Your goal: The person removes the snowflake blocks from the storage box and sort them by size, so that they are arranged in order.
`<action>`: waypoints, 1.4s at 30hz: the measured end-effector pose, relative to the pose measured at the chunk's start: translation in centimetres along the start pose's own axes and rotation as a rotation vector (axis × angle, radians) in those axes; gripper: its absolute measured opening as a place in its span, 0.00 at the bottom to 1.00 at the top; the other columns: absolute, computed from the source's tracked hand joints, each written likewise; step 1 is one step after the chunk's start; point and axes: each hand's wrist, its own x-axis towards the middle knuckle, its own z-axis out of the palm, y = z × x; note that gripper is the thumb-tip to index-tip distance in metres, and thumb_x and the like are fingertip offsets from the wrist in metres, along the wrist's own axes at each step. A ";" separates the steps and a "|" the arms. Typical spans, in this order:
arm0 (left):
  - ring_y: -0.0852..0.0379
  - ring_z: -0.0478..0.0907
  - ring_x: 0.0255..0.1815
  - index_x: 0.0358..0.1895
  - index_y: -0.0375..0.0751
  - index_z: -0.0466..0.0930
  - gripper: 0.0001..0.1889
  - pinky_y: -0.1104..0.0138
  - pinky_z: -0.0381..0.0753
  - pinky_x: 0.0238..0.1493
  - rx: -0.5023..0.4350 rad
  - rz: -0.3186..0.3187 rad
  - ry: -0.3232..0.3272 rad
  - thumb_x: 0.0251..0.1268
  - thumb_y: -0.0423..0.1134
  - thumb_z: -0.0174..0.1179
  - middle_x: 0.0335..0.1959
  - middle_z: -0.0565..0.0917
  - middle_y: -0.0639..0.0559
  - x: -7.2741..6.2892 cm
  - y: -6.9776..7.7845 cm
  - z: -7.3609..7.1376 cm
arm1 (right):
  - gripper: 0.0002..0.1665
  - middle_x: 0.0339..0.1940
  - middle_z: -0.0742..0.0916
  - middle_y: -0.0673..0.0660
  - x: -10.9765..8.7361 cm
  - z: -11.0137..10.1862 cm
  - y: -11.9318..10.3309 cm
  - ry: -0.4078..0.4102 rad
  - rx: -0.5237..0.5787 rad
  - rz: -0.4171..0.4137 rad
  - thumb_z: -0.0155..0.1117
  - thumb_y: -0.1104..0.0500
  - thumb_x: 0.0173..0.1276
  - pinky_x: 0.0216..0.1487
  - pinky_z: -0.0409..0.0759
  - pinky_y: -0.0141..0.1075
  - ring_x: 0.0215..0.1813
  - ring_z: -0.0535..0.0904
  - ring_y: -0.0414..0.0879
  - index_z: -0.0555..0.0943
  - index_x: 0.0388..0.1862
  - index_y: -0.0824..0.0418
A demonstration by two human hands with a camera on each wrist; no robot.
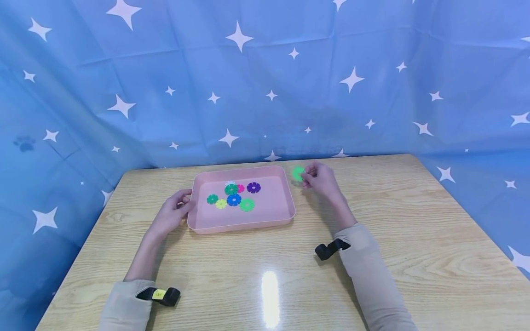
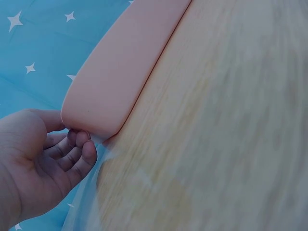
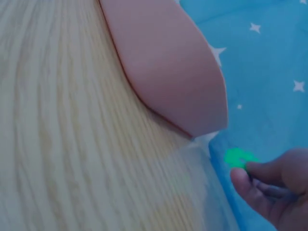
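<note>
Nine discs show in the head view, one in hand and eight in the tray (image 1: 269, 197). The green disc (image 1: 296, 174) in hand lies off the tray's far right corner, apart from it; round, it has no long axis, and its bright face turns toward the camera. The right hand (image 1: 320, 180) pinches its edge between thumb and finger. The tray, pink and shallow with rounded corners, runs lengthwise from left to right, its right end slightly farther away. In it are one pale disc (image 1: 229, 183), one pink disc (image 1: 241, 187), one purple disc (image 1: 250, 187), one blue disc (image 1: 230, 200), one yellow disc (image 1: 218, 203), one light green disc (image 1: 243, 205) and two dark green ones; the larger of these partly covers the pale one. The left hand (image 1: 171, 212) grips the tray's left end, which rests on the table (image 1: 232, 266) before a blue cloth (image 1: 285, 119) with white stars. From the left wrist, the thumb goes behind the tray's rim and the curled fingers meet its outer side. From the right wrist, thumb and finger close on the green disc, which looks flattened and blurred, wider than tall, just beyond the tray's corner.
</note>
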 end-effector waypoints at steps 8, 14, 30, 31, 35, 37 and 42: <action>0.54 0.76 0.39 0.73 0.26 0.62 0.26 0.70 0.78 0.35 -0.003 0.003 -0.004 0.79 0.35 0.52 0.46 0.73 0.39 0.0 0.1 0.0 | 0.10 0.36 0.85 0.67 0.0 0.0 0.8 -0.035 -0.029 0.084 0.59 0.70 0.73 0.35 0.85 0.36 0.29 0.85 0.48 0.75 0.48 0.76; 0.55 0.75 0.37 0.73 0.28 0.62 0.26 0.69 0.75 0.29 -0.018 -0.013 -0.004 0.79 0.36 0.53 0.46 0.72 0.39 -0.1 0.0 0.0 | 0.10 0.35 0.86 0.66 0.1 0.1 1.5 -0.046 -0.090 0.107 0.61 0.67 0.73 0.35 0.84 0.36 0.29 0.84 0.46 0.77 0.47 0.74; 0.56 0.77 0.37 0.72 0.26 0.62 0.26 0.70 0.78 0.32 -0.016 0.007 -0.007 0.78 0.34 0.53 0.45 0.73 0.39 0.0 0.0 -0.1 | 0.10 0.35 0.86 0.64 -0.3 0.4 0.6 -0.120 -0.169 0.133 0.61 0.65 0.74 0.31 0.80 0.34 0.31 0.83 0.47 0.79 0.49 0.72; 0.55 0.78 0.38 0.72 0.25 0.63 0.26 0.70 0.79 0.35 -0.012 0.010 -0.005 0.78 0.34 0.53 0.45 0.73 0.39 0.1 -0.1 -0.1 | 0.10 0.35 0.86 0.63 -0.4 0.4 0.6 -0.123 -0.168 0.139 0.61 0.65 0.74 0.31 0.79 0.34 0.32 0.83 0.47 0.79 0.49 0.71; 0.53 0.78 0.40 0.71 0.25 0.63 0.25 0.70 0.80 0.39 -0.005 0.024 0.000 0.78 0.33 0.54 0.45 0.73 0.39 0.1 -0.2 0.0 | 0.11 0.36 0.86 0.63 -0.5 0.5 0.4 -0.125 -0.171 0.147 0.61 0.65 0.74 0.32 0.80 0.35 0.33 0.83 0.48 0.78 0.50 0.72; 0.53 0.78 0.40 0.71 0.25 0.63 0.25 0.70 0.80 0.38 -0.009 0.026 -0.002 0.78 0.33 0.54 0.44 0.73 0.39 0.0 -0.2 0.0 | 0.12 0.36 0.86 0.63 -0.5 0.6 0.4 -0.118 -0.172 0.150 0.61 0.65 0.74 0.33 0.81 0.36 0.33 0.83 0.48 0.78 0.50 0.72; 0.55 0.77 0.39 0.71 0.24 0.63 0.25 0.70 0.80 0.38 -0.022 0.030 -0.007 0.78 0.34 0.53 0.45 0.72 0.39 0.0 0.0 0.0 | 0.11 0.35 0.86 0.62 -0.4 0.8 0.5 -0.098 -0.190 0.137 0.64 0.65 0.72 0.32 0.79 0.34 0.33 0.83 0.48 0.79 0.49 0.71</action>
